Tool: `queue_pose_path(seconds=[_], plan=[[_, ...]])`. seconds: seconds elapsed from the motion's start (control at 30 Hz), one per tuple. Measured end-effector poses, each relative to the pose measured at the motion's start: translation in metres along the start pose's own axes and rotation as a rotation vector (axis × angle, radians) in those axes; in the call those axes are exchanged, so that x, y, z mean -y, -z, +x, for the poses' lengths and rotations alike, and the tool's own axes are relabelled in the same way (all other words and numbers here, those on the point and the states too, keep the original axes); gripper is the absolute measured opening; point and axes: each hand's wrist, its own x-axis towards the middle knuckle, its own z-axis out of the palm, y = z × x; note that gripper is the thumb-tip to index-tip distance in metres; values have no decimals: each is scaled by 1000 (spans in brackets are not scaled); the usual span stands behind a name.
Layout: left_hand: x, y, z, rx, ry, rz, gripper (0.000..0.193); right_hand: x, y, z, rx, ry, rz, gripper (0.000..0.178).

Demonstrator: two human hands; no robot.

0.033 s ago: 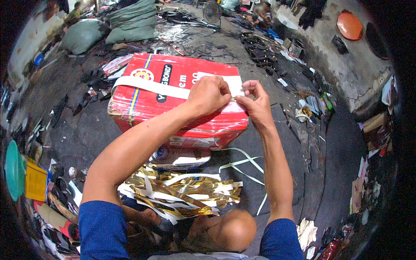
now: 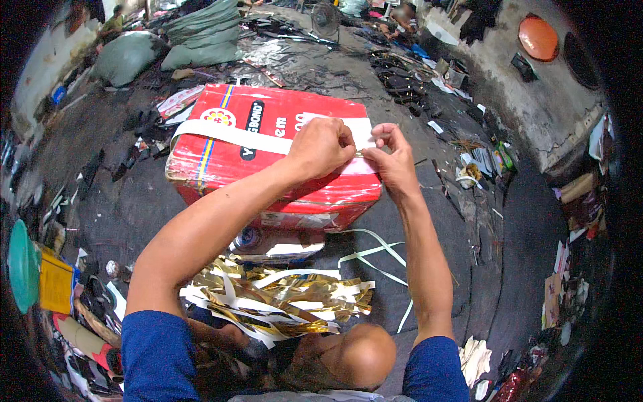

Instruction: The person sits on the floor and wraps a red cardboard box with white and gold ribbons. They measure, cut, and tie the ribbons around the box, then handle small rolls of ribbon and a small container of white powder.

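Note:
A red carton [image 2: 268, 177] stands in front of me, its top used as a work surface. Across that top lies a long white strip [image 2: 231, 132], one end bending over the carton's left edge and the other running under my left hand. My left hand [image 2: 323, 144] is closed, fingertips pinched on the strip's right part. Close beside it, my right hand [image 2: 395, 157] has its thumb and curled fingers drawn together. A tiny gold-coloured piece [image 2: 360, 153] shows between the fingertips of both hands. What exactly the right fingers grip is hidden. Paler white material [image 2: 362, 126] lies behind them.
A heap of gold and white strips [image 2: 288, 301] lies between the carton and my knee [image 2: 367, 355]. Thin pale straps [image 2: 375, 258] curl on the dark floor mat. Dark scraps [image 2: 402, 77], stuffed sacks [image 2: 130, 57] and a fan [image 2: 326, 19] are farther off.

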Motion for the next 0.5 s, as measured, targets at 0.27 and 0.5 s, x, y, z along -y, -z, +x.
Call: queue_pose_path(seconds=[0.27,0.5], plan=[[2,0,15,47,-184,-86,12,-22,4,2,-30,-31,38,27],[2,-13,10,-8,-134,-251,13,-17,3,-12,24,-195,427,24]])
